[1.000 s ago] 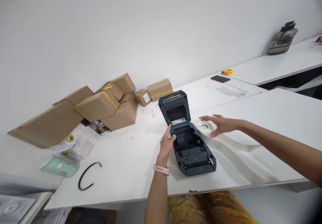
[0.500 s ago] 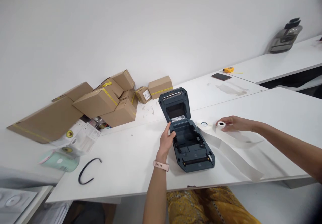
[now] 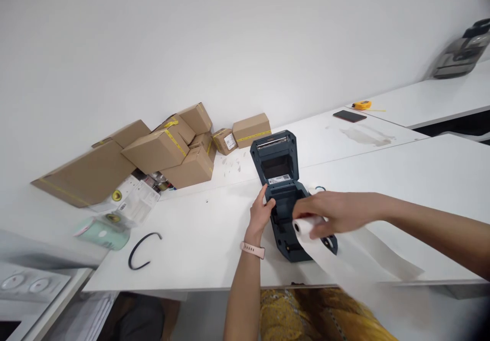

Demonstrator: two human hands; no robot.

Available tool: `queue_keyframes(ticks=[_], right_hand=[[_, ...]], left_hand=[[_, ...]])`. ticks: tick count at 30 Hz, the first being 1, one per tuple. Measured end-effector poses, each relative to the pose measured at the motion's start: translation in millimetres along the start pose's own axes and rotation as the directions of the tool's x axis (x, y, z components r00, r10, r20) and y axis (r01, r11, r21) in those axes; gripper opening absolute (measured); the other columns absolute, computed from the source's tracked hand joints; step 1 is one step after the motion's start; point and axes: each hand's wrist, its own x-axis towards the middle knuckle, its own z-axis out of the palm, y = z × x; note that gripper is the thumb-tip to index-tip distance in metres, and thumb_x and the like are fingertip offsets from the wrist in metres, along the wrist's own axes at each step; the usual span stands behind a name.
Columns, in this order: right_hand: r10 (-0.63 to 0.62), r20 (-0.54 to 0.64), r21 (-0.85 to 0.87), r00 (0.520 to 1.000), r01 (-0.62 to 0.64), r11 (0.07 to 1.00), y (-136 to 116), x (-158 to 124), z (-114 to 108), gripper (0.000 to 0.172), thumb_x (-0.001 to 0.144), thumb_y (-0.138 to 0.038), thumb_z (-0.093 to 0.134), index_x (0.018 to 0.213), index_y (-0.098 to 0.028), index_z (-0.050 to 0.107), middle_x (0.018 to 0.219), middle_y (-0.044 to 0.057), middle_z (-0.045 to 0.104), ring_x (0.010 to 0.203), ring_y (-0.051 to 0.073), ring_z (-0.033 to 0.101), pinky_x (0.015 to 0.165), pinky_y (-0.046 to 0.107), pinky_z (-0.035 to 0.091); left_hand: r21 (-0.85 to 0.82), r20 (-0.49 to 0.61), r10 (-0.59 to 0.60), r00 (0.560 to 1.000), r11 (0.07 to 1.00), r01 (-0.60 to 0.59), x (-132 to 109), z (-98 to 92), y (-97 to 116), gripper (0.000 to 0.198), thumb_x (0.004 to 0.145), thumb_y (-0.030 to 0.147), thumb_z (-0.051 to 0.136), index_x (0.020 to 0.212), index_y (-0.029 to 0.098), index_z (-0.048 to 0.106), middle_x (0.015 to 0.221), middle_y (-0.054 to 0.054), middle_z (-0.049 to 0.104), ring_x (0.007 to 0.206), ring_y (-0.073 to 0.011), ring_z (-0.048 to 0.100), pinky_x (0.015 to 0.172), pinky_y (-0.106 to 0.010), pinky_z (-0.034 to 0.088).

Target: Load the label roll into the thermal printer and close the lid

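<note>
A dark blue-grey printer (image 3: 283,198) stands on the white table with its lid raised. My left hand (image 3: 261,213), a pink band at its wrist, grips the printer's left side near the hinge. My right hand (image 3: 325,211) is closed round a small roll of white paper (image 3: 304,226) above the printer's open bay. From that roll a loose strip trails down to the right, blurred by motion. Behind my right hand, another roll (image 3: 317,190) is mostly hidden; only a bit of its blue core shows.
Cardboard boxes (image 3: 191,165) are piled at the back left, near plastic packets (image 3: 140,200) and a mint-green container (image 3: 103,234). A black curved band (image 3: 133,251) lies front left. Behind are a phone (image 3: 349,116), a yellow tape measure (image 3: 362,105) and a bottle (image 3: 461,52).
My right hand has carried the paper roll leftward from beside the printer to over its open bay, pulling the strip along. My left hand keeps its hold. The view has shifted slightly.
</note>
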Motion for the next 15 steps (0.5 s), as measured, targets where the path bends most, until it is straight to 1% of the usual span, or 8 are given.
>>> queue_keyframes(ticks=[1, 3, 6, 8, 11, 14, 15], right_hand=[[0.026, 0.029, -0.014, 0.999, -0.025, 1.0, 1.8, 16.1, 2.5, 0.026, 0.081, -0.04, 0.067, 0.101, -0.023, 0.068, 0.087, 0.003, 0.069, 0.073, 0.02, 0.06, 0.065, 0.028, 0.039], [0.092, 0.029, -0.083, 0.995, -0.089, 0.993, 14.7, 45.0, 7.4, 0.023, 0.078, -0.035, 0.068, 0.096, -0.021, 0.068, 0.085, 0.003, 0.068, 0.075, 0.021, 0.061, 0.066, 0.029, 0.037], [0.125, 0.019, -0.239, 0.992, -0.117, 0.964, 42.2, 76.0, 16.9, 0.022, 0.074, -0.035, 0.071, 0.09, -0.02, 0.071, 0.085, 0.004, 0.071, 0.083, 0.024, 0.064, 0.079, 0.032, 0.036], [0.126, 0.039, -0.296, 0.991, -0.109, 0.949, 56.2, 88.4, 25.4, 0.023, 0.07, -0.035, 0.074, 0.087, -0.02, 0.073, 0.084, 0.004, 0.072, 0.084, 0.024, 0.064, 0.085, 0.034, 0.035], [0.123, 0.054, -0.334, 0.991, -0.098, 0.937, 67.2, 99.7, 40.0, 0.019, 0.066, -0.032, 0.075, 0.081, -0.021, 0.075, 0.079, 0.003, 0.073, 0.08, 0.022, 0.064, 0.087, 0.036, 0.034], [0.132, 0.043, -0.384, 0.99, -0.105, 0.917, 73.6, 107.7, 53.5, 0.005, 0.068, -0.022, 0.071, 0.071, -0.018, 0.073, 0.075, 0.005, 0.073, 0.078, 0.022, 0.064, 0.088, 0.038, 0.035], [0.141, 0.036, -0.402, 0.989, -0.115, 0.909, 76.0, 110.1, 57.4, 0.004, 0.071, -0.019, 0.069, 0.068, -0.017, 0.072, 0.074, 0.007, 0.073, 0.077, 0.022, 0.064, 0.089, 0.04, 0.036]], left_hand=[[0.008, 0.003, -0.001, 1.0, 1.0, 0.001, 0.0, -0.2, -0.2, 0.067, 0.083, 0.039, 0.072, 0.147, 0.03, 0.052, 0.151, -0.005, 0.055, 0.14, -0.031, 0.049, 0.117, -0.042, 0.038], [0.02, 0.011, -0.007, 1.0, 1.0, 0.007, 0.5, -0.3, -1.1, 0.067, 0.085, 0.038, 0.07, 0.149, 0.031, 0.05, 0.15, -0.004, 0.057, 0.138, -0.0298, 0.052, 0.116, -0.042, 0.039], [0.027, 0.021, -0.014, 1.0, 1.0, 0.013, 1.3, -0.3, -2.6, 0.067, 0.086, 0.037, 0.068, 0.15, 0.031, 0.048, 0.148, -0.004, 0.058, 0.136, -0.0287, 0.053, 0.115, -0.041, 0.039], [0.027, 0.021, -0.013, 1.0, 1.0, 0.013, 1.9, -0.2, -3.7, 0.067, 0.086, 0.037, 0.069, 0.149, 0.03, 0.048, 0.148, -0.005, 0.058, 0.136, -0.0289, 0.054, 0.114, -0.041, 0.04], [0.023, 0.007, -0.017, 1.0, 1.0, 0.017, 3.5, 0.3, -6.1, 0.068, 0.084, 0.036, 0.071, 0.148, 0.029, 0.05, 0.148, -0.006, 0.058, 0.133, -0.0291, 0.056, 0.113, -0.041, 0.041], [0.009, -0.016, -0.027, 1.0, 1.0, 0.028, 5.8, 1.9, -9.0, 0.071, 0.081, 0.036, 0.074, 0.147, 0.029, 0.051, 0.149, -0.007, 0.058, 0.131, -0.0297, 0.058, 0.112, -0.042, 0.043], [0.007, -0.023, -0.025, 0.999, 1.0, 0.025, 6.5, 2.7, -9.8, 0.072, 0.08, 0.036, 0.075, 0.147, 0.029, 0.051, 0.149, -0.007, 0.057, 0.132, -0.03, 0.057, 0.112, -0.042, 0.043]])
